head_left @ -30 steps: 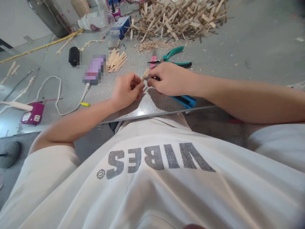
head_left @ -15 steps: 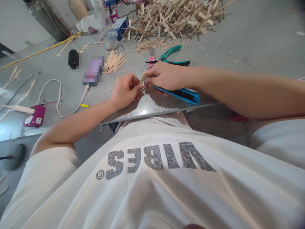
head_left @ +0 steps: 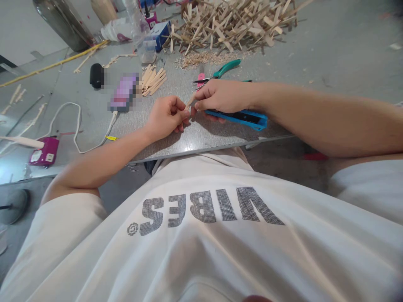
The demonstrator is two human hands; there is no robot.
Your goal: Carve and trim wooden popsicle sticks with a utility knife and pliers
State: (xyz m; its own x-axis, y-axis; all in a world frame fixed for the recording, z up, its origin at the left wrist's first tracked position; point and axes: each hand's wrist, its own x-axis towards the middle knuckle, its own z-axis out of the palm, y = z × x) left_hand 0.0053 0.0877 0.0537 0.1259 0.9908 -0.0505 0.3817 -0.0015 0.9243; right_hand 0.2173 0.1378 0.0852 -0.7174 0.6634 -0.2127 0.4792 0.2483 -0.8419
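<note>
Between both hands, near the table's front edge, is a small wooden craft stick [head_left: 190, 100]. My left hand [head_left: 167, 117] pinches its lower end between thumb and fingers. My right hand [head_left: 218, 97] is closed around a blue utility knife [head_left: 250, 119], whose handle sticks out to the right below the wrist. The right thumb and forefinger also lie against the stick. The knife's blade is hidden by the fingers. Just beyond the right hand lie green-handled pliers [head_left: 226, 68], partly covered by the hand, and a small pink piece [head_left: 200, 77].
A large heap of wooden sticks [head_left: 226, 27] stands at the back, with shavings [head_left: 197, 61] before it. To the left are a small stick pile [head_left: 153, 80], a phone [head_left: 123, 93] on a white cable, a black case [head_left: 96, 76] and a purple power adapter [head_left: 44, 151].
The utility knife's handle end has shifted slightly right and up, and the right hand covers more of the pliers. My left hand keeps its pinch on the stick.
</note>
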